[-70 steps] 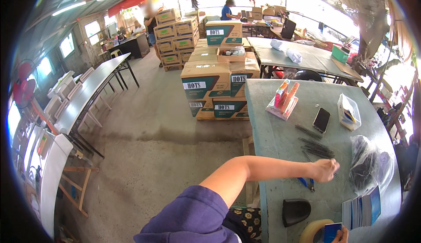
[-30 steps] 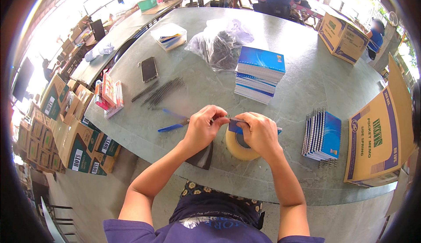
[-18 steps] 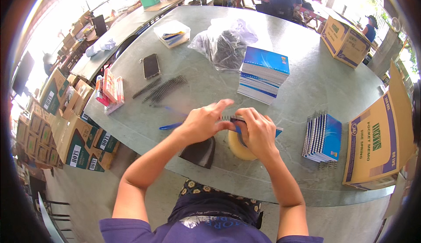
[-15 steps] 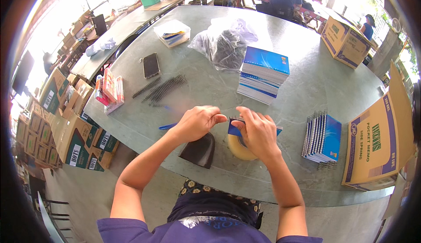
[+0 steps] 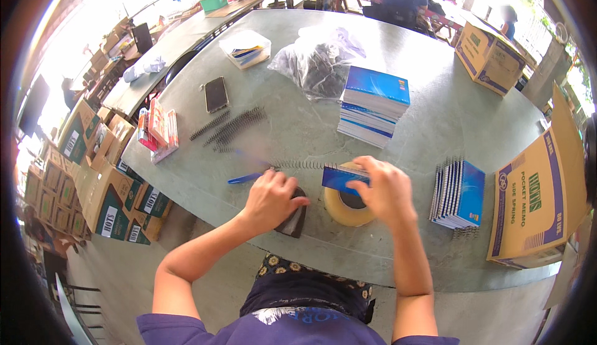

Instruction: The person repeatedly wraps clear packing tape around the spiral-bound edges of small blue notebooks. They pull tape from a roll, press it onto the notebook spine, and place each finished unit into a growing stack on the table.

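Observation:
My right hand grips a small blue notebook by its right end, thumb in front, above a roll of clear tape. A thin dark wire coil runs left from the notebook's top edge. Its far end meets the bent fingers of my left hand, whose thumb points right; the fingertips are partly hidden. Under the left hand lies a dark, wedge-like object, partly covered. A blue pen rests to its left.
Loose coils and a phone lie at left. A notebook stack and plastic bag stand farther back. Coil-bound notebooks are at right, beside an open carton. Another person is in the background.
My left hand has moved left and nearer to me, away from the notebook, and the coil's length now shows. My right hand has shifted slightly right along the notebook.

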{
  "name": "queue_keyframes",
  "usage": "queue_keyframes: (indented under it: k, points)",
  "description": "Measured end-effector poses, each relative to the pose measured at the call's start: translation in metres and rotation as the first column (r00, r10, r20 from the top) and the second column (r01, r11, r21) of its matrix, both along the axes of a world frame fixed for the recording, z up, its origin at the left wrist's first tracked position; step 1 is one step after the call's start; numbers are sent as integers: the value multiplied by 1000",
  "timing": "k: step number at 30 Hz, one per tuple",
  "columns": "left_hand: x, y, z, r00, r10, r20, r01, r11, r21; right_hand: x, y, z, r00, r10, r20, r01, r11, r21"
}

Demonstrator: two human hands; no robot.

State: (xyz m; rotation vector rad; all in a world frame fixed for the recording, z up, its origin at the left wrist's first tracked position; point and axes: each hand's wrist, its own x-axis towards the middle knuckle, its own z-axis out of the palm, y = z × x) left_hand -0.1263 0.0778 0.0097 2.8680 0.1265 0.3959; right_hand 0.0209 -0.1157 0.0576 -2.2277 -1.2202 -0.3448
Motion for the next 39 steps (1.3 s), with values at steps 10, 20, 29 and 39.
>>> queue_keyframes:
  k: [10,20,29,39]
  points:
    - [6,-18,70,920,-95,381,185,960,-209,23,-28,-37,556,360,-749,150,843,516]
    - [40,-16,77,738,-92,668,109,994,15,8,-24,-60,514,439,-737,217,765,607]
    - [36,-17,58,914,-145,378,204,971,-121,4,-22,-54,580,327,-746,190,836,514]
    - [2,63,7,938,-252,-237,181,941,-285,-6,11,-8,999,5,50,-1,997,-79]
